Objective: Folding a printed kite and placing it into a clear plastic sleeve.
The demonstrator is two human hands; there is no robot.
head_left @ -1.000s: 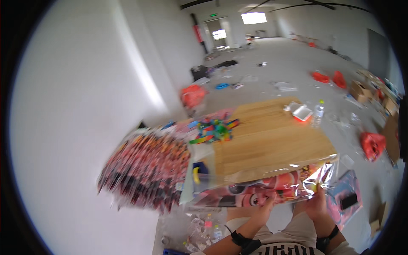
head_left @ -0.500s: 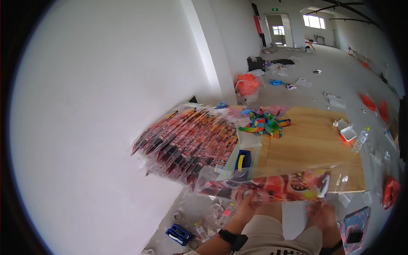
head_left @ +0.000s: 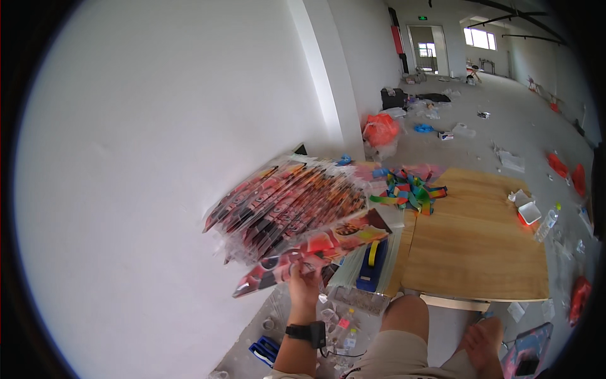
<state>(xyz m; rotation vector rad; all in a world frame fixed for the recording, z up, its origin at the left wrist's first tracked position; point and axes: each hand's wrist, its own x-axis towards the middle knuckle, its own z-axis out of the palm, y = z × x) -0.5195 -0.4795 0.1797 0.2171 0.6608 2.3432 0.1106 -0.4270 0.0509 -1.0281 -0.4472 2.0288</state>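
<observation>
A second ago I had both hands on the long, flat red-and-orange printed packet in clear plastic wrap (head_left: 315,251), holding it level in front of me. Now only my left hand (head_left: 304,285) has it, fingers closed on its lower edge, and the packet tilts up to the right. My right hand (head_left: 483,340) has let go and rests low by my knee, loosely open and holding nothing as far as I can see. My view has swung left too, so just above and beyond the left hand sits the fanned stack of similar red wrapped packets (head_left: 287,205). To me the packet looks headed onto that stack (it already nearly overlaps it). A blue tape dispenser (head_left: 371,268) lies just right of the left hand.
</observation>
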